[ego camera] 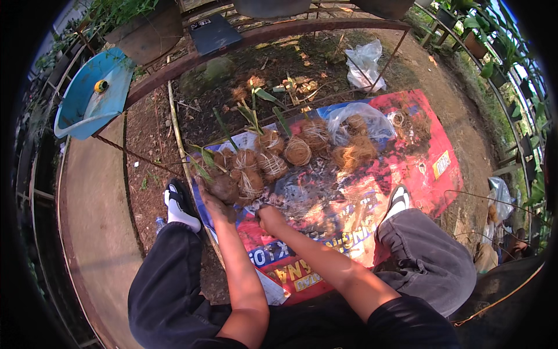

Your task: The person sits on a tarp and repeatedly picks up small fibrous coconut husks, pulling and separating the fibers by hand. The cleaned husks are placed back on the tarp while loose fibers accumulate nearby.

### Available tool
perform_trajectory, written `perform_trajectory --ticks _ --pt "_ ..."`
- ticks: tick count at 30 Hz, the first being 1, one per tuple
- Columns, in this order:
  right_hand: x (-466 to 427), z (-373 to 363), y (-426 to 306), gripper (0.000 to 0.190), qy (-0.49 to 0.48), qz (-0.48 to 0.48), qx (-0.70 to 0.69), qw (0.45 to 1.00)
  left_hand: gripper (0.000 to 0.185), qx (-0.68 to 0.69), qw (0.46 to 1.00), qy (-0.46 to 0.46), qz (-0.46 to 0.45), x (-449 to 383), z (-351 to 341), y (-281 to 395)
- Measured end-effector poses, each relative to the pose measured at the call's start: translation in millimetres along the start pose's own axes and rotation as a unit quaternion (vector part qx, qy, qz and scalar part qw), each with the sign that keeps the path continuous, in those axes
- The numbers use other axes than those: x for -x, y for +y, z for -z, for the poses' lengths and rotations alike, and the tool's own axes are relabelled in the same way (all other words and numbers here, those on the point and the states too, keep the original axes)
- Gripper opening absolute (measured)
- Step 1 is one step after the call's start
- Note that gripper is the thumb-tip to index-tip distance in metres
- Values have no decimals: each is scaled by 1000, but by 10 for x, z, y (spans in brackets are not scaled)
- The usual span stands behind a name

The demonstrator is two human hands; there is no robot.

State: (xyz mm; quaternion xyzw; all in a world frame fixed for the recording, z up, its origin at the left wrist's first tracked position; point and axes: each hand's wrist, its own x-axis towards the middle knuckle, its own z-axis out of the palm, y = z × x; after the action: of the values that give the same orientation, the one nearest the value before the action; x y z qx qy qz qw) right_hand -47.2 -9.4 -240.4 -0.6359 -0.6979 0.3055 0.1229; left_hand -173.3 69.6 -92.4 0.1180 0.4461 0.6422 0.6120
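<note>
My left hand (218, 210) is wrapped around the near left side of a dark brown root ball (222, 188). Green leaves (205, 159) rise at its far end, partly over the hand. Just right of it, my right hand (271, 219) is curled above the printed sheet; whether its fingers pinch anything is hidden. Touching or close behind the held ball are several fibre-wrapped balls (250, 184) bound with pale string, some with cut green leaves. A rounder string-wound ball (298, 151) lies farther right, near a heap of loose coconut fibre (355, 153).
A red and blue printed plastic sheet (340, 209), strewn with dark soil, covers the ground between my feet. On it lie a clear plastic bag (383, 120) and a string coil (398, 118). A metal bar (279, 31) crosses ahead; a blue basin (93, 94) stands at left.
</note>
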Motion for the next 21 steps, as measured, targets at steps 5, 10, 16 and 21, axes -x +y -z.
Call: perform_trajectory --ticks 5,10,16,21 --pt "145 636 655 26 187 -106 -242 946 51 17 1000 -9 16 73 -181 -94" --pt "33 763 947 28 233 -125 -173 949 48 -3 998 -37 48 112 -240 -179" --pt "41 560 642 22 92 -27 -13 995 46 -39 998 -19 -48 285 -402 -226" --pt "311 241 718 18 21 -19 14 1000 48 -3 999 -45 8 313 -465 -319"
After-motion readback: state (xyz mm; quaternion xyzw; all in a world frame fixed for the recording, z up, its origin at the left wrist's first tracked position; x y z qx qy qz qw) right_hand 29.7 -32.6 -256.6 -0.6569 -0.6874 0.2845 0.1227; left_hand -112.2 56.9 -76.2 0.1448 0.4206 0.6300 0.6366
